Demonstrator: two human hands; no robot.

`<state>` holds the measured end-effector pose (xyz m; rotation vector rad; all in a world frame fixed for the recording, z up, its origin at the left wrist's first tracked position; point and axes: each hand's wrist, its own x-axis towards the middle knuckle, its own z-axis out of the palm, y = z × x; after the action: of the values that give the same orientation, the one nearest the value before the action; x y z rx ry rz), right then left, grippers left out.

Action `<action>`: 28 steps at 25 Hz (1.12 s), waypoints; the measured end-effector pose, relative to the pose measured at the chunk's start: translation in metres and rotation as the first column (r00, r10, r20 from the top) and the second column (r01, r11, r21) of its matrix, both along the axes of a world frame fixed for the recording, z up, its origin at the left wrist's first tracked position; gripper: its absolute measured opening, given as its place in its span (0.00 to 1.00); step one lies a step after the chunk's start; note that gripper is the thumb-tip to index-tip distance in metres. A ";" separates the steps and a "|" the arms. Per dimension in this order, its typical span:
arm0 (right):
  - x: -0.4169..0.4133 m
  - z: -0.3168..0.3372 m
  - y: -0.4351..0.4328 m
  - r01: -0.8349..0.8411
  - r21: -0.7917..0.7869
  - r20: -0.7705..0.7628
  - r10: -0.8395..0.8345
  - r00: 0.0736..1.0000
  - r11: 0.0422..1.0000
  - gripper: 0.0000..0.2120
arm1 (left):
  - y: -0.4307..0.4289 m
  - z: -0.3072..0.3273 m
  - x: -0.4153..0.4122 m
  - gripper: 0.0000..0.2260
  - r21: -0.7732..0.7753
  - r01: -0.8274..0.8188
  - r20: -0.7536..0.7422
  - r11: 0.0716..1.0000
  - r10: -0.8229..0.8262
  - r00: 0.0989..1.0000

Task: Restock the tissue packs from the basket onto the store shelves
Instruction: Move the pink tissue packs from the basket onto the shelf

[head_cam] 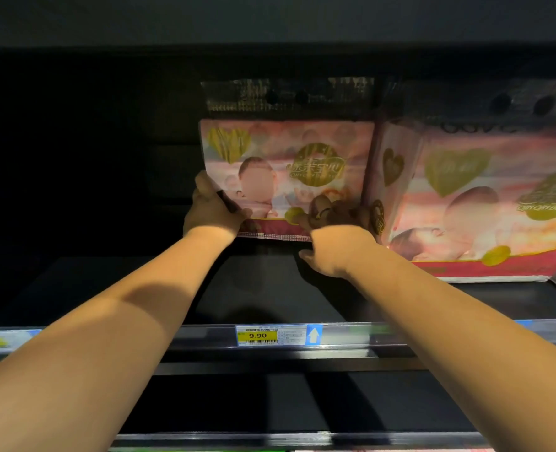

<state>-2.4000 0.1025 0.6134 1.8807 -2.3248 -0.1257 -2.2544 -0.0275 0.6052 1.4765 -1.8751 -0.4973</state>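
A pink tissue pack (286, 158) with a gold round logo and a clear handle flap stands deep on the dark shelf (253, 288). My left hand (213, 212) grips its lower left corner, thumb on the front face. My right hand (333, 236) holds its lower right corner, fingers curled against the front. A second pink tissue pack (485, 203) stands to the right, nearer the front, touching the first. The basket is out of sight.
The shelf's front rail carries a yellow price tag (260, 335) reading 9.90 beside a blue arrow label (314, 335). Left of the held pack the shelf is dark and bare. A lower shelf (302, 402) lies beneath, and another shelf board runs overhead.
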 end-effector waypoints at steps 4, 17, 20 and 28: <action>0.002 0.002 -0.004 0.024 0.037 0.089 -0.027 0.996 0.999 0.23 | -0.002 -0.001 -0.001 0.34 -0.001 -0.001 -0.028 1.000 0.001 1.000; -0.007 0.002 -0.021 0.000 0.098 -0.014 0.001 1.000 0.995 0.30 | -0.006 -0.001 0.005 0.44 -0.037 0.031 -0.036 0.999 -0.032 0.999; -0.012 -0.008 -0.030 -0.011 0.023 -0.031 0.012 0.999 1.000 0.38 | -0.003 -0.007 -0.001 0.45 -0.035 0.161 -0.080 0.986 -0.164 0.983; -0.027 -0.022 -0.048 0.038 0.032 0.105 -0.041 0.994 0.999 0.39 | -0.017 -0.015 0.001 0.46 0.001 0.248 0.501 0.969 -0.215 0.838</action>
<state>-2.4268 0.0544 0.5913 1.8998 -2.4428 -0.0675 -2.2534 -0.0442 0.5906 1.4323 -2.4719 -0.1612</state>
